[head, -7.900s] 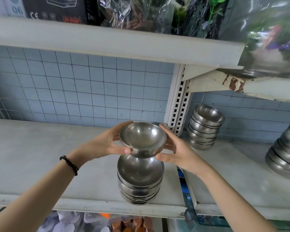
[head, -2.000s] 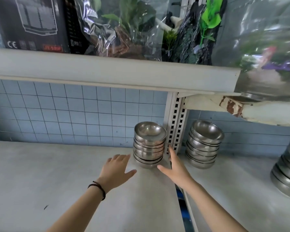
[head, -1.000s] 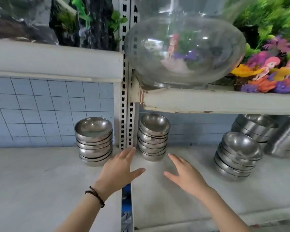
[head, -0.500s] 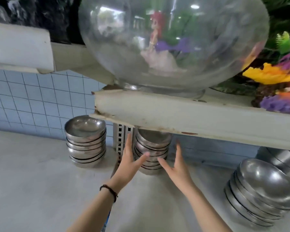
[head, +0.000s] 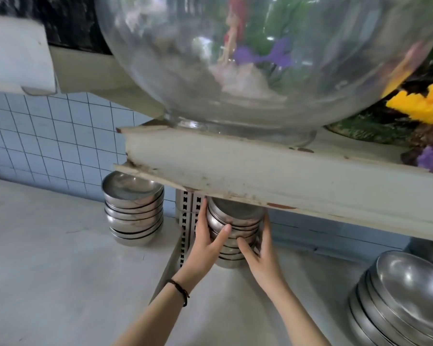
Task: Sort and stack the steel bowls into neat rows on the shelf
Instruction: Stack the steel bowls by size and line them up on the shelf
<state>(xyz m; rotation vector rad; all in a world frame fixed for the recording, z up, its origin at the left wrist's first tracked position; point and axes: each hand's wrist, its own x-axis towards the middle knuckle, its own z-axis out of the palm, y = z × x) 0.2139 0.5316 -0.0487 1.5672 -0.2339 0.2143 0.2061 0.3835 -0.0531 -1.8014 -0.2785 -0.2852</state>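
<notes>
A middle stack of steel bowls (head: 236,218) stands on the grey shelf (head: 60,275), just right of the slotted upright post (head: 184,222). Its top is hidden by the upper shelf's edge. My left hand (head: 205,242) holds the stack's left side, thumb across the front. My right hand (head: 260,254) holds its right side, thumb also on the front. A second stack of steel bowls (head: 133,213) stands to the left against the blue tiled wall. A third, leaning stack of bowls (head: 408,295) sits at the lower right.
The upper shelf's worn edge (head: 273,178) hangs low over the middle stack. On it stand a big glass fishbowl (head: 260,61) and colourful plastic ornaments (head: 420,108). Bare grey shelf surface stretches to the left and in front of the stacks.
I have leaned in closer. Both hands have moved forward from open in front of the middle stack to gripping its two sides.
</notes>
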